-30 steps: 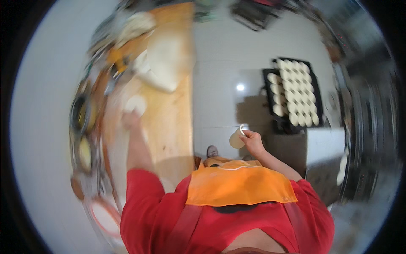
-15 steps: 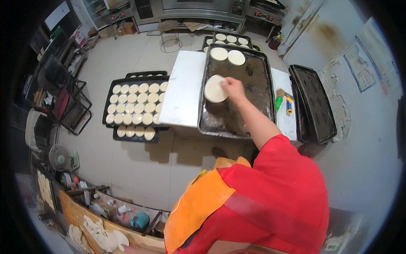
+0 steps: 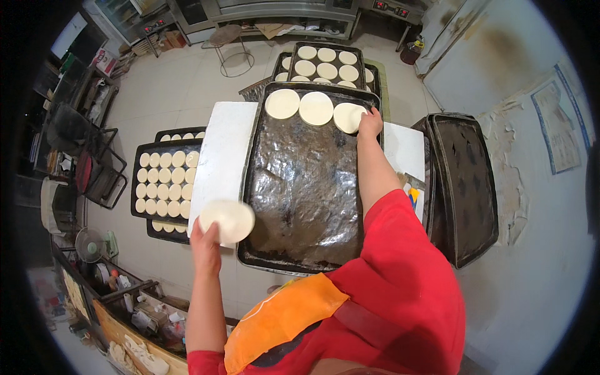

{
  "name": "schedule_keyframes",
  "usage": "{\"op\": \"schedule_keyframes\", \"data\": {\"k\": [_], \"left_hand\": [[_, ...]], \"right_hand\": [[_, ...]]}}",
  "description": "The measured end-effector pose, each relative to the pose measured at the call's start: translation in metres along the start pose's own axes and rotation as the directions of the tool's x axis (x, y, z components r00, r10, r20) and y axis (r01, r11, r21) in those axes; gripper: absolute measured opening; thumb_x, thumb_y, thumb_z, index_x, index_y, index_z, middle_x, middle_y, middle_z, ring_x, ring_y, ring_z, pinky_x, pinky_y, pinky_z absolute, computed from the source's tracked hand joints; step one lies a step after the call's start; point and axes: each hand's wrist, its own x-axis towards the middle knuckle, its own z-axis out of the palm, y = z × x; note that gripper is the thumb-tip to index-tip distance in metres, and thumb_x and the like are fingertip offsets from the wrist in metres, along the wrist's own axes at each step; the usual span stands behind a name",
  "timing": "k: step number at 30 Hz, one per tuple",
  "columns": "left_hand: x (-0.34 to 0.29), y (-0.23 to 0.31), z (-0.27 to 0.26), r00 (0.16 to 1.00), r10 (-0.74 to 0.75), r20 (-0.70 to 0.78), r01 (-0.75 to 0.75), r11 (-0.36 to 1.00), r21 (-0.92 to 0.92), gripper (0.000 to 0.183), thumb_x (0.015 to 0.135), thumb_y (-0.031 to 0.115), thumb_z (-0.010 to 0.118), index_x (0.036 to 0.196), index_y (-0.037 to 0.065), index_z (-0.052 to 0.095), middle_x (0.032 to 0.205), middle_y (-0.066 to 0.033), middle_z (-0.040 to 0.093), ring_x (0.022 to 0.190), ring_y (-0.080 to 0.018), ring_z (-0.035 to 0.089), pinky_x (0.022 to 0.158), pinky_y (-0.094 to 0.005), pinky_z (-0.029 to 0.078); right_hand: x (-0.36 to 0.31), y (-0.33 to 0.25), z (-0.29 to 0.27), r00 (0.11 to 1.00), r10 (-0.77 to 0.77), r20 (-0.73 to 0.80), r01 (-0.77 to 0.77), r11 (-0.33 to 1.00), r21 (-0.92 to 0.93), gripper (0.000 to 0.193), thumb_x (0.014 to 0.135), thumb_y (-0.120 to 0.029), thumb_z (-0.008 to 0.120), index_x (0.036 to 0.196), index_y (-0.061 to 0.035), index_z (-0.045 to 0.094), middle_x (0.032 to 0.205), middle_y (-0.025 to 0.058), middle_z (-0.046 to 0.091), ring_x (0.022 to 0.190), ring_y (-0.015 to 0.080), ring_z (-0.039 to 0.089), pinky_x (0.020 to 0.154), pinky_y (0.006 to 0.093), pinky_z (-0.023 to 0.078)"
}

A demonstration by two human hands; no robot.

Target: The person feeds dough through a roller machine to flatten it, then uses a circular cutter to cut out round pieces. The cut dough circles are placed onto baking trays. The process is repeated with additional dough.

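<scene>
A large dark baking tray lies before me on a white surface. Along its far edge sit two flat round dough discs, one at the left and one in the middle. My right hand has its fingers on a third dough disc at the far right corner. Over the tray's near left edge, my left hand grips another dough disc, slightly blurred and held in the air.
Beyond the tray stand more trays of dough discs. Others are stacked at the left. Dark trays lean at the right, near a yellow-handled tool. Behind me on the left is a wooden worktop with dough.
My right hand has brought its disc to the tray's far right corner. My left hand has come up from the worktop with a disc. The view has shifted toward the tray.
</scene>
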Motion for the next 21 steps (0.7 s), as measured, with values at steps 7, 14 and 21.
{"op": "schedule_keyframes", "data": {"k": [7, 14, 21], "left_hand": [[0.042, -0.004, 0.123, 0.956, -0.117, 0.267, 0.108, 0.993, 0.047, 0.041, 0.086, 0.004, 0.059, 0.125, -0.002, 0.049, 0.113, -0.0104, 0.06, 0.103, -0.0186, 0.059, 0.089, -0.0315, 0.047], [0.037, 0.056, 0.131, 0.95, 0.14, 0.279, -0.163, 0.985, 0.061, 0.046, 0.087, 0.005, 0.058, 0.131, 0.0, 0.044, 0.129, -0.0156, 0.053, 0.119, -0.0253, 0.052, 0.1, -0.0355, 0.04], [-0.12, 0.193, 0.113, 0.56, 0.769, 0.308, -0.71, 0.637, -0.3, 0.031, 0.088, 0.02, 0.058, 0.116, 0.008, 0.05, 0.11, -0.0063, 0.055, 0.092, -0.0181, 0.056, 0.08, -0.0346, 0.044]], "right_hand": [[-0.113, -0.057, -0.023, 0.68, -0.048, 0.732, 0.109, 0.993, -0.036, 0.062, 0.077, -0.015, 0.072, 0.132, -0.0028, 0.047, 0.131, 0.0145, 0.053, 0.116, 0.0279, 0.054, 0.095, 0.0393, 0.045], [-0.186, -0.026, 0.028, 0.528, 0.196, 0.826, -0.366, 0.93, 0.014, 0.05, 0.079, 0.003, 0.065, 0.127, 0.0048, 0.051, 0.114, 0.0168, 0.062, 0.098, 0.0202, 0.061, 0.085, 0.0303, 0.049], [-0.202, -0.017, 0.076, 0.74, -0.122, 0.661, 0.287, 0.947, -0.146, 0.06, 0.078, -0.002, 0.064, 0.134, 0.0034, 0.042, 0.14, 0.0214, 0.042, 0.131, 0.0353, 0.039, 0.108, 0.0407, 0.031]]}}
